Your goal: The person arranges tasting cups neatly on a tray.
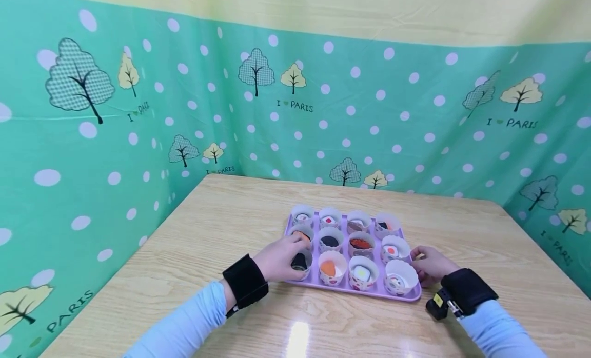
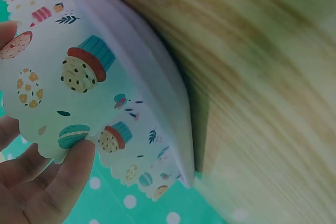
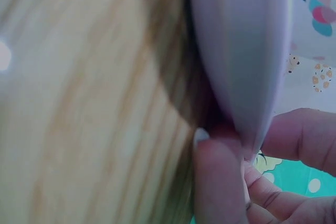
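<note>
A tray [image 1: 406, 298] lay on the table [image 1: 221, 219] between the two hands, the left hand [image 1: 277, 258] at its left edge and the right hand [image 1: 429, 265] at its right edge. Paper cups [image 1: 359, 272] stood on the tray in rows running away from the hands, small items inside them. Curtained walls [image 1: 369, 106] rose behind the table.

Lilac tray [image 1: 406, 295], cupcake-print paper cups [image 1: 400, 279], green polka-dot backdrop [image 1: 369, 117]

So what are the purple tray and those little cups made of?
The purple tray looks like smooth matte plastic, with a rounded moulded rim. The cups look like thin printed paper: scalloped edges and cupcake pictures show in the left wrist view.
</note>
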Demonstrator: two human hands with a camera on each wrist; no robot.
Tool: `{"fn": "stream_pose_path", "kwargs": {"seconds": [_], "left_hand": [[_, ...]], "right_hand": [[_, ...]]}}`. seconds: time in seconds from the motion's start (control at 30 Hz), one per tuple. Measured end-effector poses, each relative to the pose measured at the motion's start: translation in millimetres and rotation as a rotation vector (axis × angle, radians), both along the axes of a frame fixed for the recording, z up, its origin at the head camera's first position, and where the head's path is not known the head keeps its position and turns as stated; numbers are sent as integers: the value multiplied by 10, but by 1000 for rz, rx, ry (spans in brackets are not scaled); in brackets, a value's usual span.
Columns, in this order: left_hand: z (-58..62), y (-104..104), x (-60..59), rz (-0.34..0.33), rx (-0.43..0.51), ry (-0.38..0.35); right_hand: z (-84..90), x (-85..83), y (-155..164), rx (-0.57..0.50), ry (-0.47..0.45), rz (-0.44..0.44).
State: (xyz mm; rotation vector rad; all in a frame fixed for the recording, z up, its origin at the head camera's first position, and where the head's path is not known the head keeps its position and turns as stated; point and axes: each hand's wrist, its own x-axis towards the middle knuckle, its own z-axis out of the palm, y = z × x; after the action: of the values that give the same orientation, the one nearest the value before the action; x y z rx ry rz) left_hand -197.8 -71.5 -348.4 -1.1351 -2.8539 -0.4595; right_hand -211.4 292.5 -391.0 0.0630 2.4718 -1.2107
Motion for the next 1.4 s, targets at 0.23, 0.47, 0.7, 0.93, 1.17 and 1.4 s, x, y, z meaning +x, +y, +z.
{"fn": "stream_pose_path", "kwargs": {"seconds": [0.23, 0.47, 0.7, 0.93, 1.17, 1.4], "left_hand": [[-31, 17, -2, 6, -13, -7], [-74, 24, -17, 16, -15, -13], [-60, 26, -17, 22, -30, -22], [-59, 24, -14, 31, -29, -20], [-70, 48, 9, 23, -38, 8], [12, 9, 37, 24, -19, 10]], "right_hand": [[44, 13, -14, 0, 1, 2], [30, 16, -14, 11, 2, -5], [7, -1, -7, 1, 0, 10], [14, -15, -1, 3, -1, 14], [21, 21, 23, 3, -9, -2], [52, 34, 26, 0, -10, 8]]}}
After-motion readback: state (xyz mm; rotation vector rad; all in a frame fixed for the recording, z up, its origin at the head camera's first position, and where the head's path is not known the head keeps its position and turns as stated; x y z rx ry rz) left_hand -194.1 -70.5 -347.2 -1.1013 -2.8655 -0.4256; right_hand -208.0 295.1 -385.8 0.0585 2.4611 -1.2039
